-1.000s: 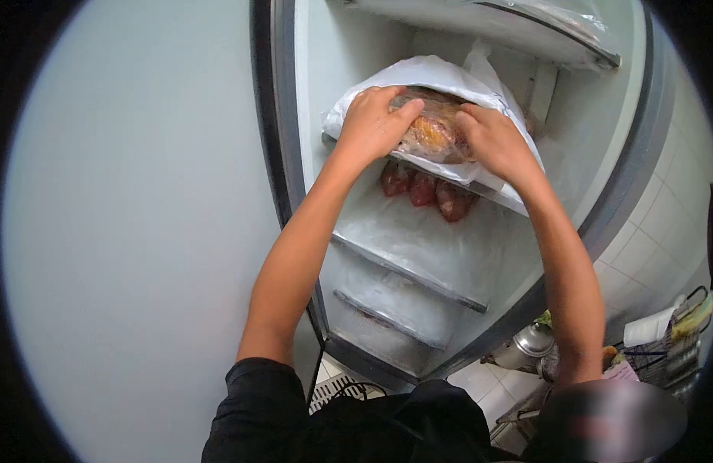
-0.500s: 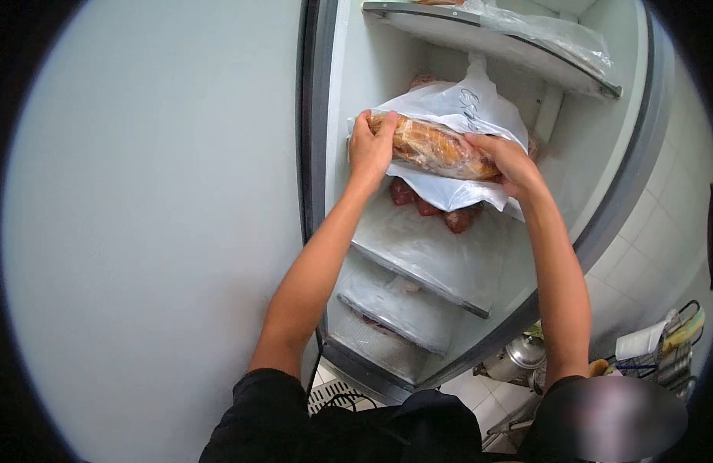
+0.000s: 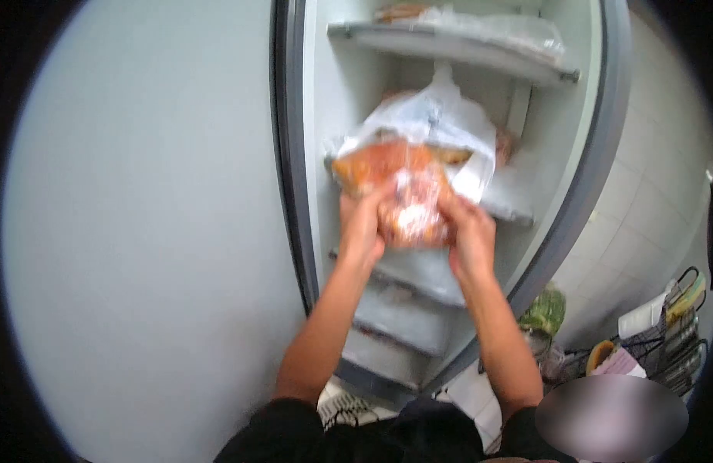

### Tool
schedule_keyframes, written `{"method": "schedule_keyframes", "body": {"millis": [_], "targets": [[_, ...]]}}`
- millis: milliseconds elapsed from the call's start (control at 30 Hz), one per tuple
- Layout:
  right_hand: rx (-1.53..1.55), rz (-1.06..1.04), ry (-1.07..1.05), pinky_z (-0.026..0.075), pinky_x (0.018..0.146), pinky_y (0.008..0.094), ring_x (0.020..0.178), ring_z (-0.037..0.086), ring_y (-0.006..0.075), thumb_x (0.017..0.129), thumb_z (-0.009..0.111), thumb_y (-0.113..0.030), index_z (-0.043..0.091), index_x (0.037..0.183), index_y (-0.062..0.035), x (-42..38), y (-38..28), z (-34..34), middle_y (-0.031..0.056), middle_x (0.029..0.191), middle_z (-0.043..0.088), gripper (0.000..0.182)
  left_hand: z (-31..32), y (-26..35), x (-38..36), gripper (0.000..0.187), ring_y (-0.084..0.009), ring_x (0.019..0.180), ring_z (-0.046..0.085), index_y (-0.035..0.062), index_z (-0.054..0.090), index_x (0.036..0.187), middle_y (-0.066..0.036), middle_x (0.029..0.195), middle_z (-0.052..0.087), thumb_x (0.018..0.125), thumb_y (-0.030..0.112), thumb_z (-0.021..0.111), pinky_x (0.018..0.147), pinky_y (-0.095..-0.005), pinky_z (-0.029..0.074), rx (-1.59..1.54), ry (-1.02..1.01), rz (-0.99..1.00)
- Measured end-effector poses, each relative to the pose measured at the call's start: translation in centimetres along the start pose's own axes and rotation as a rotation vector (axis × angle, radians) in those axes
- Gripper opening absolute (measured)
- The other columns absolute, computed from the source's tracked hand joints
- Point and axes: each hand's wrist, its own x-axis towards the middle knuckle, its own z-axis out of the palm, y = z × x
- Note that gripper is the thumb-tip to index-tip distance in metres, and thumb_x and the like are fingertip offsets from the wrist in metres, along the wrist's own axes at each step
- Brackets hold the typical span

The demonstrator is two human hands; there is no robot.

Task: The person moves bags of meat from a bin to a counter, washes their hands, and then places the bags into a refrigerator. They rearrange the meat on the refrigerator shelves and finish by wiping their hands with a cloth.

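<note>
Both hands grip a plastic-wrapped piece of meat [image 3: 414, 204], orange-brown and shiny with glare, held up in front of the fridge shelves. My left hand [image 3: 361, 228] is closed on its left side, and my right hand [image 3: 471, 231] on its right. Just behind it, a white plastic bag [image 3: 441, 112] rests on the shelf with its mouth facing me. A brownish edge [image 3: 453, 155] shows at the bag's opening; motion blur hides what it is.
An upper shelf [image 3: 449, 46] holds more bagged food [image 3: 495, 29]. Lower shelves [image 3: 403, 312] sit below my hands. The wide door [image 3: 148, 231] stands open at left. On the right are a tiled wall [image 3: 603, 224], a green bundle [image 3: 545, 310] and a wire rack [image 3: 646, 343].
Both hands have drawn the wrapped meat out of the bag's mouth, toward me and downward, and turned it. The bag stays on the shelf. The view has shifted slightly.
</note>
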Motion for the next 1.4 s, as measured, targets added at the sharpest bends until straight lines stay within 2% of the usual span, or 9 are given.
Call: {"method": "schedule_keyframes", "body": {"millis": [167, 367, 467, 533, 633, 700, 867, 1067, 1400], "targets": [[0.028, -0.143, -0.127, 0.047, 0.091, 0.0329, 0.109, 0.055, 0.0224, 0.073, 0.075, -0.003, 0.029, 0.139, 0.0031, -7.0, 0.9, 1.5, 0.0162, 0.126, 0.050, 0.081, 0.9, 2.5, -4.0, 0.053, -0.0219, 0.099, 0.062, -0.0026, 0.043, 0.125, -0.014, 0.114, 0.058, 0.079, 0.004, 0.067, 0.083, -0.0351, 0.055, -0.011, 0.084, 0.060], [0.079, -0.634, -0.044, 0.042, 0.100, 0.0354, 0.120, 0.048, 0.0234, 0.077, 0.073, -0.004, 0.022, 0.144, 0.0001, -8.6, -3.2, 5.7, 0.0152, 0.133, 0.044, 0.085, 7.8, 11.3, -3.5, 0.064, -0.0216, 0.105, 0.059, -0.0001, 0.037, 0.132, -0.014, 0.116, 0.056, 0.078, 0.003, 0.071, 0.089, -0.0339, 0.050, 0.196, -0.322, 0.206], [0.282, -0.736, -0.030, 0.040, 0.102, 0.0374, 0.123, 0.046, 0.0252, 0.085, 0.064, -0.005, 0.023, 0.145, -0.0020, -6.1, -9.0, 9.4, 0.0151, 0.134, 0.043, 0.073, 12.3, 14.9, 1.5, 0.065, -0.0191, 0.103, 0.058, -0.0010, 0.039, 0.131, -0.009, 0.118, 0.055, 0.088, 0.040, 0.065, 0.093, -0.0343, 0.046, 0.013, -0.662, 0.204], [0.353, -0.793, -0.059, 0.049, 0.091, 0.0347, 0.114, 0.053, 0.0220, 0.085, 0.064, -0.002, 0.022, 0.144, 0.0004, -3.6, -12.2, 10.9, 0.0142, 0.129, 0.047, 0.073, 13.2, 16.6, 1.5, 0.055, -0.0192, 0.102, 0.058, 0.0019, 0.050, 0.125, -0.008, 0.112, 0.059, 0.090, 0.043, 0.061, 0.092, -0.0342, 0.045, -0.039, -0.547, 0.253], [0.340, -0.811, -0.193, 0.056, 0.080, 0.0399, 0.107, 0.058, 0.0264, 0.086, 0.063, -0.005, 0.025, 0.141, 0.0000, 0.9, -15.9, 11.6, 0.0166, 0.123, 0.050, 0.067, 8.3, 12.0, 4.0, 0.063, -0.0247, 0.106, 0.059, -0.0019, 0.050, 0.129, -0.015, 0.113, 0.062, 0.091, 0.049, 0.054, 0.097, -0.0374, 0.044, 0.508, -0.384, 0.494], [0.314, -0.788, -0.288, 0.058, 0.077, 0.0438, 0.103, 0.060, 0.0295, 0.087, 0.061, -0.006, 0.027, 0.139, -0.0001, 3.4, -18.0, 12.1, 0.0182, 0.120, 0.051, 0.062, 4.9, 6.6, 5.1, 0.056, -0.0270, 0.104, 0.060, -0.0037, 0.058, 0.118, -0.018, 0.111, 0.063, 0.087, 0.042, 0.064, 0.096, -0.0371, 0.044, 0.955, -0.332, 0.612], [0.401, -0.711, -0.352, 0.054, 0.086, 0.0539, 0.107, 0.058, 0.0354, 0.092, 0.055, -0.009, 0.039, 0.127, 0.0012, 9.0, -18.9, 12.1, 0.0208, 0.120, 0.052, 0.040, 0.8, -1.0, 6.3, 0.052, -0.0343, 0.110, 0.055, -0.0024, 0.061, 0.114, -0.018, 0.116, 0.061, 0.079, 0.035, 0.071, 0.096, -0.0392, 0.042, 1.345, -0.271, 0.692], [0.423, -0.704, -0.390, 0.055, 0.083, 0.0561, 0.105, 0.059, 0.0364, 0.091, 0.054, -0.007, 0.037, 0.125, 0.0017, 10.0, -16.6, 10.7, 0.0200, 0.117, 0.053, 0.039, 0.4, -2.8, 6.4, 0.040, -0.0342, 0.093, 0.054, -0.0029, 0.063, 0.097, -0.017, 0.098, 0.060, 0.080, 0.033, 0.070, 0.089, -0.0403, 0.041, 1.344, -0.232, 0.894], [0.379, -0.554, -0.307, 0.048, 0.097, 0.0584, 0.121, 0.043, 0.0429, 0.098, 0.042, -0.011, 0.032, 0.127, 0.0108, 17.1, -24.1, 16.2, 0.0279, 0.132, 0.037, 0.038, 0.1, -4.3, 6.5, 0.031, -0.0346, 0.089, 0.054, -0.0027, 0.062, 0.087, -0.017, 0.091, 0.060, 0.082, 0.027, 0.067, 0.088, -0.0438, 0.039, 1.255, -0.120, 1.100]]}}
